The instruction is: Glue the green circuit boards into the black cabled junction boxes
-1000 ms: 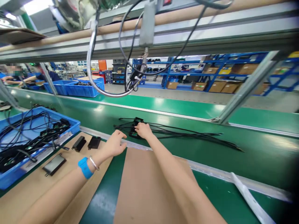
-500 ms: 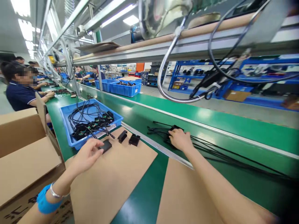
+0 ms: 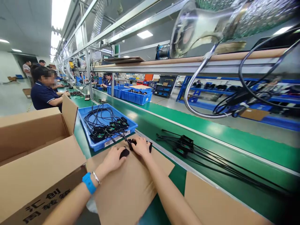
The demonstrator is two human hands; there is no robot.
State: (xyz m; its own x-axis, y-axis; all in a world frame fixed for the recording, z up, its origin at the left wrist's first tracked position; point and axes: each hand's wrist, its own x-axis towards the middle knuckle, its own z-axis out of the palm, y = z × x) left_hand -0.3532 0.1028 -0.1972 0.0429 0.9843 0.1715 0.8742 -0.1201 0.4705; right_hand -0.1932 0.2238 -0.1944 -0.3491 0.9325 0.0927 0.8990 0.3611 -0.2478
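My left hand [image 3: 114, 158] rests low over the cardboard sheet [image 3: 124, 187], its thumb and fingers closed around a small black plastic case [image 3: 124, 152]. Just right of it, my right hand [image 3: 142, 147] is curled down over further black plastic parts. One black part [image 3: 130, 145] shows by its thumb, and the edge of another black part [image 3: 150, 147] shows at its far side; the fingers hide the rest. On the green work surface to the right lie black cases with circuit boards [image 3: 184, 145], their black cables [image 3: 225, 165] trailing right.
A blue tray [image 3: 109, 144] of wired black units stands behind my hands. An open cardboard box [image 3: 44, 159] is at the left. A metal rail [image 3: 178, 161] crosses the bench. Overhead hangs a flexible metal hose [image 3: 187, 93]. A co-worker [image 3: 45, 90] sits further left.
My right hand has left the cabled cases and moved left onto the black parts on the cardboard. The left hand stays at its black case. The view has turned left.
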